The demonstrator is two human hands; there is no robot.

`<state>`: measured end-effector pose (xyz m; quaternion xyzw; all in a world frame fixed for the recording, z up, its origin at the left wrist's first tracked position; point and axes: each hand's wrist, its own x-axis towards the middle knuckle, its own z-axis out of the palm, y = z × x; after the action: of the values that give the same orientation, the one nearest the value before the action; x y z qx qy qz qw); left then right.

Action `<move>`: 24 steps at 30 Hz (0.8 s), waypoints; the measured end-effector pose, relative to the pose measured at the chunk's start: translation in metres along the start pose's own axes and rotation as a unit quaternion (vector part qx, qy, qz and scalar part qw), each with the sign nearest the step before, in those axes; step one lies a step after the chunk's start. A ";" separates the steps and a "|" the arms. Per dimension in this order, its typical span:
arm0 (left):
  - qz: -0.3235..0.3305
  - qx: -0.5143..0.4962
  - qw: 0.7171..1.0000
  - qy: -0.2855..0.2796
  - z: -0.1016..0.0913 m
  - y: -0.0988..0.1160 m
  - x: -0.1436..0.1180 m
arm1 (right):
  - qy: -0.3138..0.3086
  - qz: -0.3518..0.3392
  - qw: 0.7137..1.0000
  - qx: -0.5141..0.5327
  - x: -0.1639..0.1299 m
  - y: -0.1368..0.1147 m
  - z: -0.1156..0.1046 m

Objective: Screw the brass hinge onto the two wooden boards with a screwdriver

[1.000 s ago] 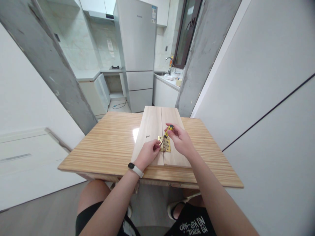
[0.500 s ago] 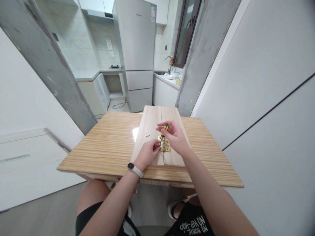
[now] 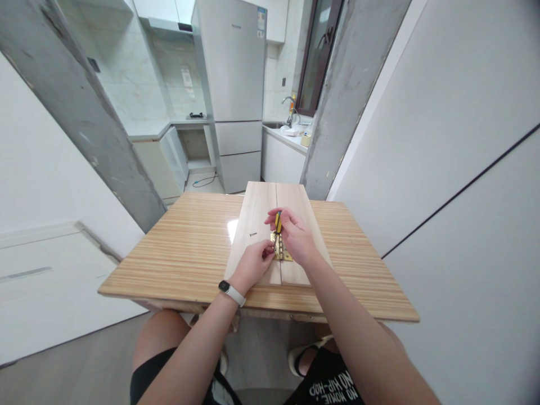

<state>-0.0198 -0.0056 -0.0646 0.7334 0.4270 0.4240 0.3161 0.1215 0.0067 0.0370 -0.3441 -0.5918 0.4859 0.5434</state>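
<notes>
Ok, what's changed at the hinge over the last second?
The right hand has moved left, swinging the handle of the screwdriver from a rightward lean to nearly upright. Nothing visibly taken up or let go. Unchanged: the left hand at the hinge, the loose screw and the two boards.

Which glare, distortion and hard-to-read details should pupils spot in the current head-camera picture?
Head view: white glare on the wooden table, left of the wooden boards; same view: grey pillars splay outward, probably wide-angle stretch; same view: top right corner darkens; same view: screwdriver tip and hinge details too small to read.
</notes>
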 end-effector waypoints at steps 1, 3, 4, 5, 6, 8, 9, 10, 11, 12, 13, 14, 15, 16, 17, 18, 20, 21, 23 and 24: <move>-0.001 0.001 1.000 0.000 0.000 0.000 0.000 | 0.003 -0.001 1.000 0.007 0.000 0.000 0.001; 0.000 0.001 1.000 0.000 0.000 0.000 0.000 | 0.011 -0.005 1.000 0.024 0.000 0.000 0.002; 0.001 0.002 1.000 0.001 0.000 0.000 0.000 | 0.016 -0.006 0.999 0.029 0.000 0.000 0.003; 0.002 0.002 1.000 0.000 0.000 0.000 0.000 | 0.019 -0.006 0.999 0.030 0.000 -0.001 0.003; 0.003 0.002 1.000 0.000 0.000 0.000 0.000 | 0.022 -0.005 0.999 0.027 0.000 -0.001 0.004; 0.001 0.001 1.000 -0.001 0.000 0.000 0.000 | 0.024 -0.005 1.000 0.014 0.000 -0.002 0.005; -0.001 -0.001 1.000 -0.001 0.000 -0.001 0.000 | 0.025 -0.006 1.000 0.007 0.000 -0.002 0.005; -0.002 -0.002 1.000 -0.001 0.000 -0.001 0.000 | 0.026 -0.007 1.000 0.003 0.000 -0.003 0.005; -0.002 -0.004 1.000 0.000 0.000 -0.001 0.000 | 0.027 -0.008 1.000 0.001 0.000 -0.003 0.005; -0.002 -0.004 1.000 0.003 0.001 -0.002 0.000 | 0.030 -0.009 1.000 0.001 0.001 -0.004 0.006; -0.001 -0.003 1.000 0.006 0.001 -0.002 0.000 | 0.033 -0.010 0.999 0.002 0.001 -0.004 0.006; -0.001 -0.002 1.000 0.009 0.001 -0.003 0.000 | 0.036 -0.011 0.999 0.004 0.002 -0.003 0.007; -0.001 -0.002 1.000 0.010 0.001 -0.003 0.000 | 0.040 -0.011 0.999 0.008 0.002 -0.003 0.008; -0.001 -0.002 1.000 0.011 0.001 -0.004 0.000 | 0.043 -0.011 0.999 0.014 0.003 -0.001 0.009; -0.001 -0.004 1.000 0.009 0.001 -0.004 0.000 | 0.048 -0.012 0.999 0.020 0.004 0.000 0.010; -0.001 -0.006 1.000 0.007 0.001 -0.005 0.000 | 0.053 -0.013 0.998 0.026 0.005 0.002 0.011; 0.002 -0.007 1.000 0.003 0.001 -0.005 0.000 | 0.059 -0.021 0.997 0.032 0.007 0.006 0.012; 0.005 -0.006 1.000 0.002 0.001 -0.004 0.000 | 0.060 -0.026 0.997 0.029 0.007 0.007 0.013; 0.009 -0.003 1.000 0.001 0.000 -0.003 0.001 | 0.052 -0.031 0.998 0.017 0.007 0.008 0.012; 0.009 -0.003 1.000 0.001 0.000 -0.003 0.001 | 0.042 -0.028 0.999 0.011 0.006 0.007 0.012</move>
<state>-0.0203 -0.0039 -0.0667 0.7357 0.4194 0.4292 0.3140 0.1083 0.0124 0.0327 -0.3413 -0.5724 0.4619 0.5852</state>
